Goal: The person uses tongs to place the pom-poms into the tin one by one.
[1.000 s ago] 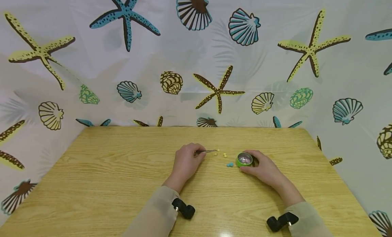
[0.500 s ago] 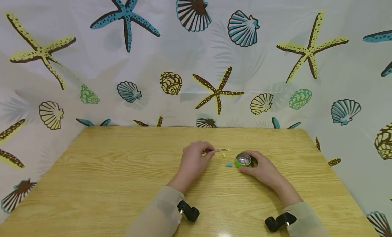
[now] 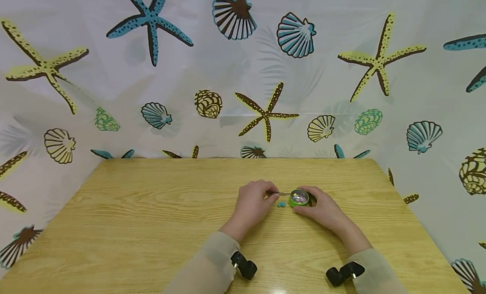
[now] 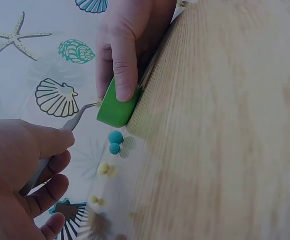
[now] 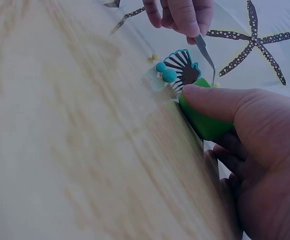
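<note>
Holding the green cup (image 4: 116,112): The right hand (image 3: 326,210) grips it, thumb on the near side and fingers round the far side, as the cup stands upright on the wooden table (image 3: 133,209), right of centre in the head view.
Inside the cup: Pale pink beads (image 3: 300,200) lie at the bottom of a shiny, silvery interior.
Tweezers (image 4: 76,120): The left hand (image 3: 255,204) pinches them between thumb and fingers, the remaining fingers curled loosely below; the bent metal tips point right, to the cup's rim.
Yellow bead (image 3: 295,195): It sits at the tweezer tips by the rim; at this size, it is hard to say whether it is above the opening or just inside it.
Blue beads (image 4: 116,137): Two rest together on the table just beside the cup, on its left.
Other yellow beads (image 4: 103,168): These lie in small clusters on the tabletop beyond the blue pair in the left wrist view, farther from the cup.
Sleeves (image 3: 208,260): Both forearms wear beige cloth, and a black wrist camera (image 3: 244,265) is fixed near each cuff.
Backdrop (image 3: 182,79): White cloth rises behind the table and along both sides, printed with starfish (image 3: 265,114) and seashells (image 3: 296,34) in blue, yellow, brown and green.
</note>
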The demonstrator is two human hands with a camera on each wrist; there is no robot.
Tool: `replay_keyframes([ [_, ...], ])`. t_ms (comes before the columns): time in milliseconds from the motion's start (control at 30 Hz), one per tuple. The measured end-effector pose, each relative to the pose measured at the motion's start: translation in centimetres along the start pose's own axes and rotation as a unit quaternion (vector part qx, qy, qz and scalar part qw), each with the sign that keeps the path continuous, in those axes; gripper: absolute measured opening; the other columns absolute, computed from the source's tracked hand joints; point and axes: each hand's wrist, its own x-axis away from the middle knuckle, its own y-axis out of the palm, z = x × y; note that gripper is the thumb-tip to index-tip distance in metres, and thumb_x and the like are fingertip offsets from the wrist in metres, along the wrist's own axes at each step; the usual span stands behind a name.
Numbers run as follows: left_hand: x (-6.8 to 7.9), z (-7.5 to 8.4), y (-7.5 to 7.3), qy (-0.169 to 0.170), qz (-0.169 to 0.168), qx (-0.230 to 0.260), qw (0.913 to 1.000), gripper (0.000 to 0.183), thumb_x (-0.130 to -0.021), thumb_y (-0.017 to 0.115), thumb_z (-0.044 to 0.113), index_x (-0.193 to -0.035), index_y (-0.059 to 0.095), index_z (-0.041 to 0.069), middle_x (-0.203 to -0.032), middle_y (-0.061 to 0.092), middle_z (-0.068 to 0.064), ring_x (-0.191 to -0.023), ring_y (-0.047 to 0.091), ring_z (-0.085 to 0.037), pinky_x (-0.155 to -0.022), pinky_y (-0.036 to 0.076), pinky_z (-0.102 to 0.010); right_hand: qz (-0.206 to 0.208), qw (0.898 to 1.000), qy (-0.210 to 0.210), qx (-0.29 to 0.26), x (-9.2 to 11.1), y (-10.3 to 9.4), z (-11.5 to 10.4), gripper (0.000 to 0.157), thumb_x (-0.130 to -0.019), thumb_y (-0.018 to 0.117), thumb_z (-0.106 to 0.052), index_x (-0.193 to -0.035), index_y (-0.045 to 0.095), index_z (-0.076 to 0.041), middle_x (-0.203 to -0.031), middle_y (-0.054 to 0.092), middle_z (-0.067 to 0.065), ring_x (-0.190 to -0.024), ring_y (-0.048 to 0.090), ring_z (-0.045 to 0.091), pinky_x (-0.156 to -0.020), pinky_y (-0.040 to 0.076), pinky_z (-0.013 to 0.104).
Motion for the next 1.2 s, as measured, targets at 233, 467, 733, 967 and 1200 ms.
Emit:
replay_keyframes([
  [233,0.0,0.1,0.4,-0.017,-0.013,-0.015,0.9997,0.006,-0.105,0.080,0.022,-0.105,0.085,0.019,-0.102,0.079,0.006,-0.098,0.069,-0.019,-0.095,0.050,-0.050,0.002,1.000,0.004,-0.005,0.0,0.0,0.0,0.071,-0.098,0.088,-0.033,-0.158,0.058,-0.007,-0.159,0.057,0.020,-0.152,0.047,0.042,-0.126,0.031,0.063],
  [467,0.1,-0.2,0.2,-0.031,-0.017,-0.016,0.9992,0.006,-0.105,0.080,0.024,-0.106,0.085,0.020,-0.102,0.078,0.006,-0.100,0.069,-0.021,-0.096,0.050,-0.051,0.002,1.000,0.000,-0.003,-0.1,0.1,0.0,0.071,-0.098,0.088,-0.033,-0.157,0.058,-0.007,-0.159,0.057,0.020,-0.152,0.047,0.042,-0.126,0.031,0.063],
  [733,0.2,-0.3,-0.4,-0.034,-0.014,-0.009,0.9993,0.007,-0.105,0.080,0.023,-0.108,0.084,0.019,-0.104,0.078,0.004,-0.103,0.071,-0.023,-0.096,0.051,-0.052,0.001,1.000,0.002,-0.003,0.0,0.1,-0.1,0.073,-0.098,0.088,-0.033,-0.159,0.057,-0.007,-0.159,0.056,0.020,-0.153,0.046,0.042,-0.126,0.031,0.063],
  [967,0.4,-1.3,-1.4,-0.034,0.020,0.008,0.9992,0.008,-0.105,0.081,0.023,-0.111,0.085,0.019,-0.109,0.080,0.003,-0.105,0.073,-0.024,-0.098,0.052,-0.054,-0.001,1.000,-0.001,-0.011,-0.1,0.1,0.0,0.073,-0.098,0.088,-0.032,-0.159,0.056,-0.007,-0.159,0.056,0.020,-0.153,0.046,0.043,-0.126,0.032,0.063],
  [1200,0.6,-3.4,-2.2,-0.045,0.049,0.021,0.9976,0.009,-0.104,0.081,0.021,-0.112,0.084,0.018,-0.111,0.081,0.001,-0.106,0.073,-0.026,-0.097,0.054,-0.056,0.000,1.000,-0.001,-0.003,-0.2,0.2,0.2,0.073,-0.098,0.088,-0.032,-0.159,0.057,-0.008,-0.159,0.056,0.020,-0.153,0.046,0.044,-0.126,0.033,0.064],
])
